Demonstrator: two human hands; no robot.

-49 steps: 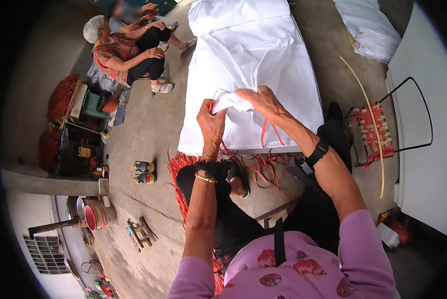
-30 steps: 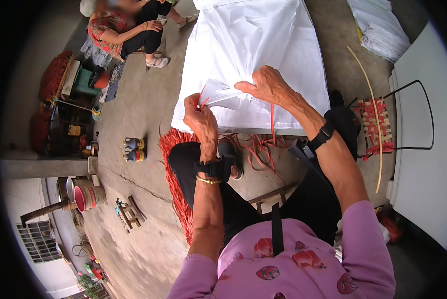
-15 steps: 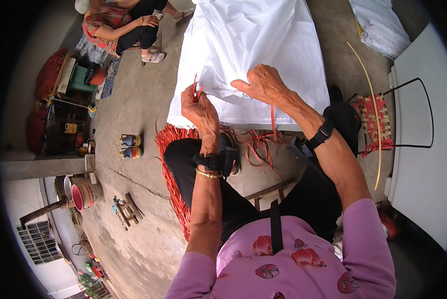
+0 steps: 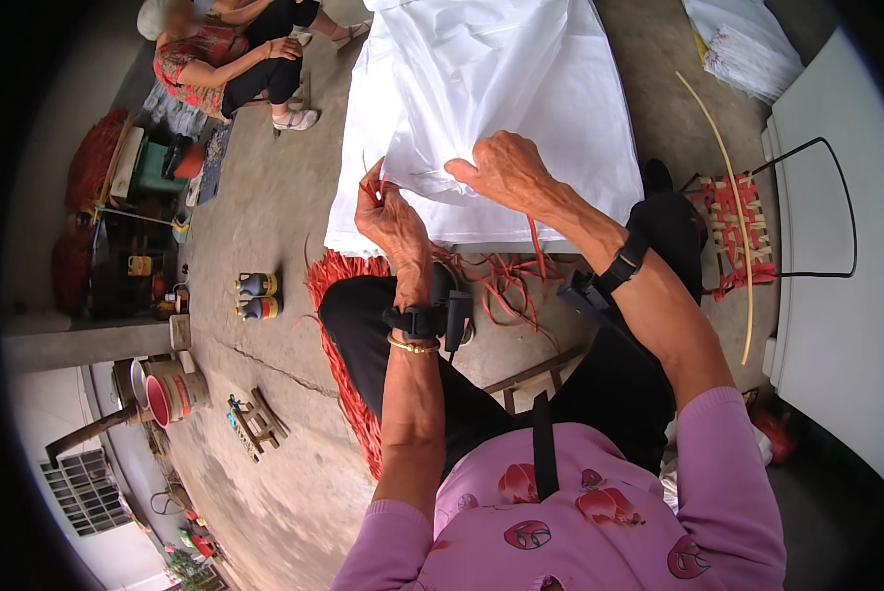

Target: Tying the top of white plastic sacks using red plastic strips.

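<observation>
One thin red strip point(image 4: 382, 184) is pinched in left hand point(image 4: 395, 222); right hand point(image 4: 511, 169) curls fingers over creased white sheeting point(image 4: 560, 103), grip unclear.

Cracked concrete floor point(image 4: 304, 453), barred window point(image 4: 84, 492) in a pale wall point(image 4: 53, 404), woven chair point(image 4: 725, 231).

The cloth point(image 4: 521, 79) is spread ahead; over its near part the left hand point(image 4: 393, 219) is placed, with the right hand point(image 4: 509, 169) to its right. Strips point(image 4: 348, 268) are heaped by its near left corner. Leftward, 2 bottles point(image 4: 258, 285) are placed between 2 seated people point(image 4: 201, 69), farther ahead, and a stool point(image 4: 257, 421). Rightward, a chair point(image 4: 720, 231) is crossed by a cane point(image 4: 748, 246).
</observation>
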